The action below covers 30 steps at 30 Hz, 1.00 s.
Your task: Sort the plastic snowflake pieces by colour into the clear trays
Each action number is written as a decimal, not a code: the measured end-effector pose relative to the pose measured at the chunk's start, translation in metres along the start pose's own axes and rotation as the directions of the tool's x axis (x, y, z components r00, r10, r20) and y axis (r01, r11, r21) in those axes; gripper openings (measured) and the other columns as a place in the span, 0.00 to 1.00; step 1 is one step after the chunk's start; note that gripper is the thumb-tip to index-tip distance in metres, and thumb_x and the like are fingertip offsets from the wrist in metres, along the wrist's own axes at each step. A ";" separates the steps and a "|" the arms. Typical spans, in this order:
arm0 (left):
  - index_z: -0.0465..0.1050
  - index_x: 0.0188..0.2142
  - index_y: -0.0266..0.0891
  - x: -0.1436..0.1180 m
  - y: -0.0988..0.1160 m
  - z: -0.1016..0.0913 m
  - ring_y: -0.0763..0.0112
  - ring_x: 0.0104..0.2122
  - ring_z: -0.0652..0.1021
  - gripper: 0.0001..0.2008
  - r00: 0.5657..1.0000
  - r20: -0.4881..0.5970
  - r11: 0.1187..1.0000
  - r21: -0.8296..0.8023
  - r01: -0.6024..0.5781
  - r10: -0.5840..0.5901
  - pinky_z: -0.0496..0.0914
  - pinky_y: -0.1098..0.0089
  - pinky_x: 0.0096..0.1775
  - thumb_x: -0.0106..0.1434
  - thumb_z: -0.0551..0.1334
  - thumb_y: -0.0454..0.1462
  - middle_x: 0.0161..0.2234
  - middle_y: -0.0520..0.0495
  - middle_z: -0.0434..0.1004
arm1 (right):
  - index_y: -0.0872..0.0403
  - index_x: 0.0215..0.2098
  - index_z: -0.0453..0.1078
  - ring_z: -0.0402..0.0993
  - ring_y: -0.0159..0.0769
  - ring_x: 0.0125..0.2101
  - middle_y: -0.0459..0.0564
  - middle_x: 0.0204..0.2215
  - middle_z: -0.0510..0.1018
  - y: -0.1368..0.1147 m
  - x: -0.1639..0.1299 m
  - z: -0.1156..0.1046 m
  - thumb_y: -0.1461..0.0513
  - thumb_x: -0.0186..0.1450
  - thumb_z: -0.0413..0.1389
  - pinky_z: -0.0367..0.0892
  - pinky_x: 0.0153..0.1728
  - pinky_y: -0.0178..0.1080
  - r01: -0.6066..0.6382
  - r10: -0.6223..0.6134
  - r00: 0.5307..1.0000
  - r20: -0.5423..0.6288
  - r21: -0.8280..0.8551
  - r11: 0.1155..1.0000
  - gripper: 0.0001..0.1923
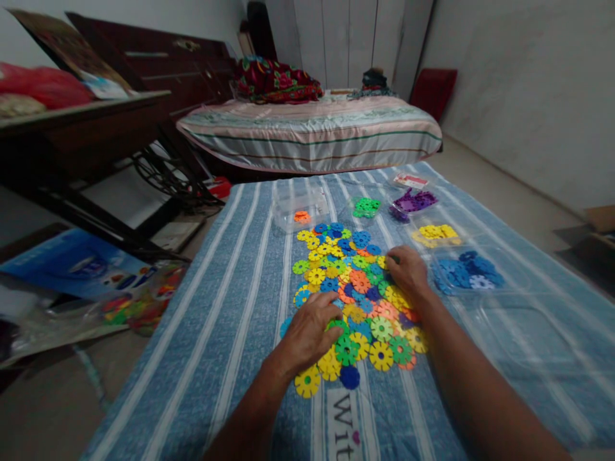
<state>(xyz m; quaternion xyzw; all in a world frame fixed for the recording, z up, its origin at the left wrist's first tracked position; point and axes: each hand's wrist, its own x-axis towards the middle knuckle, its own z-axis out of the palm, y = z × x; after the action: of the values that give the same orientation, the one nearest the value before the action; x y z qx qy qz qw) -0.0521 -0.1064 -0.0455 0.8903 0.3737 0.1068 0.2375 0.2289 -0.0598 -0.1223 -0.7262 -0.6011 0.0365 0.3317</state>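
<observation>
- Two bare forearms come into the head view from the bottom edge, one on each side.
- No sleeve shows on either arm; both are uncovered from the edge of the picture to the wrist.
- The left hand (311, 330) is bare: no glove, and no ring or band visible on it.
- The right hand (407, 270) is bare as well, with no glove, ring or watch visible.
- The wrists carry no strap or bracelet.
- The fingernails are too small and dim to describe.
</observation>
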 end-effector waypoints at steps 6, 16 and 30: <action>0.74 0.33 0.41 0.001 -0.003 0.004 0.59 0.52 0.72 0.03 0.998 -0.044 0.995 -0.090 0.033 -0.037 0.66 0.57 0.54 0.58 0.63 0.32 0.51 0.44 0.74 | 0.53 0.31 0.76 0.68 0.38 0.37 0.50 0.34 0.77 0.000 0.001 -0.001 0.60 0.61 0.50 0.61 0.39 0.38 0.001 -0.001 1.000 0.007 -0.010 1.000 0.13; 0.71 0.27 0.40 0.006 -0.003 -0.001 0.63 0.46 0.76 0.04 0.989 -0.116 0.979 -0.192 0.067 -0.090 0.68 0.62 0.49 0.56 0.62 0.31 0.43 0.46 0.78 | 0.53 0.31 0.76 0.68 0.38 0.37 0.50 0.33 0.76 -0.002 0.000 -0.001 0.60 0.61 0.50 0.60 0.38 0.37 -0.008 0.008 1.000 -0.005 -0.016 1.000 0.13; 0.69 0.23 0.39 0.016 0.007 -0.014 0.73 0.23 0.71 0.08 0.911 -0.130 0.842 -0.451 0.297 -0.391 0.64 0.73 0.27 0.56 0.61 0.39 0.20 0.54 0.69 | 0.53 0.30 0.75 0.68 0.37 0.36 0.50 0.32 0.76 -0.006 0.000 0.002 0.61 0.62 0.50 0.58 0.37 0.37 0.006 -0.006 1.000 -0.014 -0.010 1.000 0.12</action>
<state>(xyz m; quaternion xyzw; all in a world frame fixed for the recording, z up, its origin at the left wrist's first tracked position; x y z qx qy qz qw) -0.0414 -0.0943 -0.0299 0.7185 0.5195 0.2367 0.3974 0.2231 -0.0584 -0.1207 -0.7264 -0.6010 0.0276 0.3324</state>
